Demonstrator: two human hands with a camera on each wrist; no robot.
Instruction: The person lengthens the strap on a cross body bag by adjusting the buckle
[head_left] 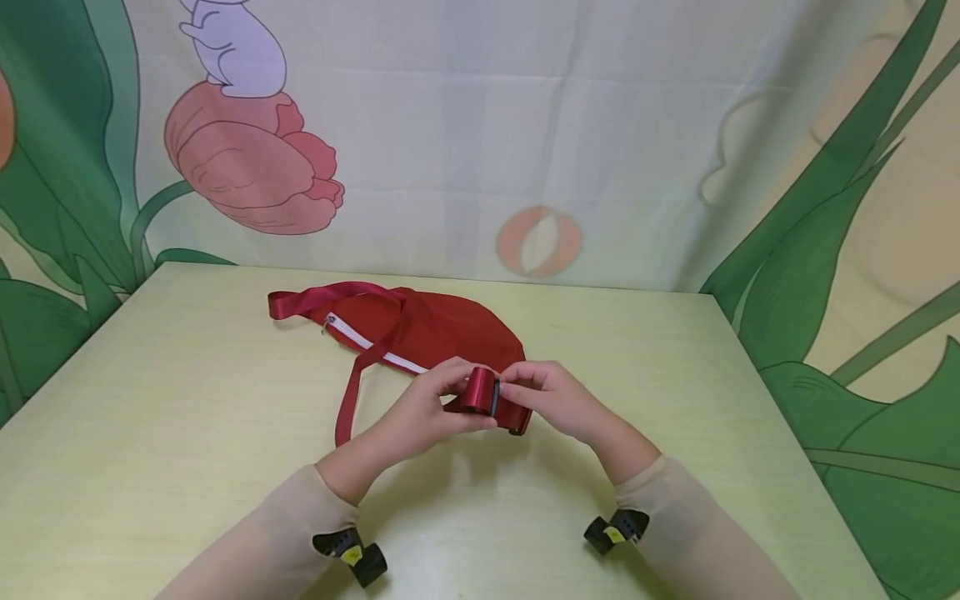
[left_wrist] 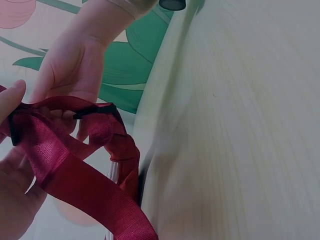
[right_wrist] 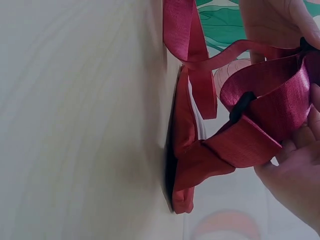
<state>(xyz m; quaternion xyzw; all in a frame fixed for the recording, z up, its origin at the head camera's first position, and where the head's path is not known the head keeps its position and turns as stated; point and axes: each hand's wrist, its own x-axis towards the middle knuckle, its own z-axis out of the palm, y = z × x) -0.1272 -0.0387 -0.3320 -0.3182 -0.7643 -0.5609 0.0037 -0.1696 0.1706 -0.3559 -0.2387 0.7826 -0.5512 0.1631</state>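
A red waist bag (head_left: 457,329) with a white zip lies on the table, its red strap (left_wrist: 85,185) looped up in front of it. My left hand (head_left: 427,412) holds a shiny loop of that strap between thumb and fingers. From the other side my right hand (head_left: 558,400) pinches the same strap beside a dark slider (head_left: 495,398). Two black strap fittings show in the right wrist view, one a black slider (right_wrist: 242,106) on the wide band. Folds of the strap hide some fingertips in both wrist views.
A pale wooden table (head_left: 187,417) spreads under both arms. Behind it hangs a printed curtain (head_left: 420,167) with plants and a rabbit. A loose strap end (head_left: 288,304) trails at the bag's left. Small black cameras (head_left: 369,565) sit at the sleeves.
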